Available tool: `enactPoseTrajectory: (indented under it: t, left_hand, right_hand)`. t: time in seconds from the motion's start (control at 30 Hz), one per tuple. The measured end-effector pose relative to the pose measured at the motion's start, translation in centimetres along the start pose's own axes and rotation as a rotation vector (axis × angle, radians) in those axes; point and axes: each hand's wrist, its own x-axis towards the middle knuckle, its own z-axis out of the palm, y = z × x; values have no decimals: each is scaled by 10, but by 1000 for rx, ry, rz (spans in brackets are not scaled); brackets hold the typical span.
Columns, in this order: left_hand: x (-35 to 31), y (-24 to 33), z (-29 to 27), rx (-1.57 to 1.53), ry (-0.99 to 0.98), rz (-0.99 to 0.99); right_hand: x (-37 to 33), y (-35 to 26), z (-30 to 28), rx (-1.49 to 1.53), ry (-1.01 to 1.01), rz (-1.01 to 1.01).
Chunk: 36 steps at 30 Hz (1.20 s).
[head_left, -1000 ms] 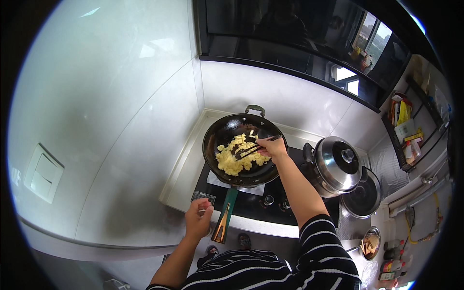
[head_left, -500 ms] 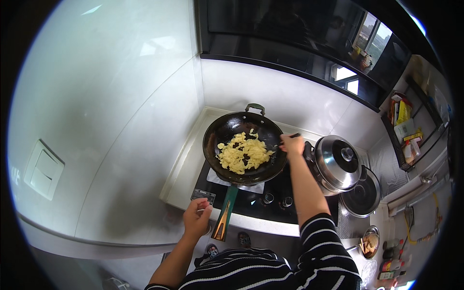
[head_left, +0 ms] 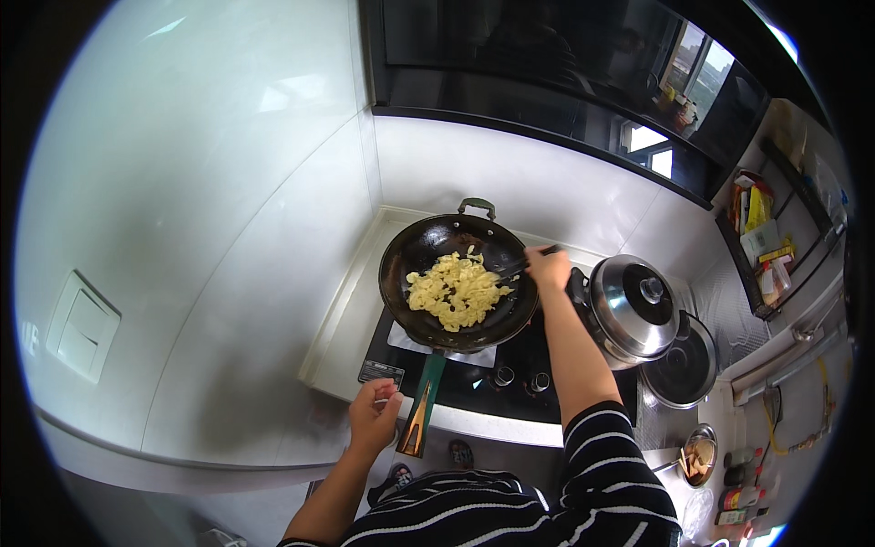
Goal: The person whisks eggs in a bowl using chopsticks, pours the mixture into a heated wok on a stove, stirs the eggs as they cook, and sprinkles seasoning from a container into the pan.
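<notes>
Right fingers (head_left: 538,261) closed on chopsticks (head_left: 513,269), left fingers (head_left: 373,392) half-curled

Wok (head_left: 407,262) sat on cooktop (head_left: 462,387), scrambled egg (head_left: 456,316) in it; lidded pot (head_left: 629,319) stood right, wall rack (head_left: 740,270) farther right; left hand (head_left: 374,417) was left of long handle (head_left: 426,401), right hand (head_left: 549,269) at wok's right rim

Yellow scrambled egg (head_left: 467,286) is spread in loose clumps across the middle of a round black pan (head_left: 421,250), set on the stove (head_left: 526,353) with its green handle (head_left: 433,373) pointed nearward. Dark chopsticks (head_left: 513,269) are held slanted over the pan's right side.
</notes>
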Motion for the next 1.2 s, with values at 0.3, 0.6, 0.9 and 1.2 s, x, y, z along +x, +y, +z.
enactPoseTrajectory:
  t: [0.3,0.6,0.9,1.2]
  left_hand:
    - [1,5,7,-4,-3,7]
    - [-4,10,2,11,-25,-80]
    - [-4,1,-10,-13,26,-54]
    - [-2,11,-2,15,-2,-97]
  right_hand:
    - [-65,-36,40,601,-628,435]
    - [-1,-10,36,340,-259,168]
    - [26,-56,-20,-75,-855,226]
    - [-56,-62,74,329,-436,147]
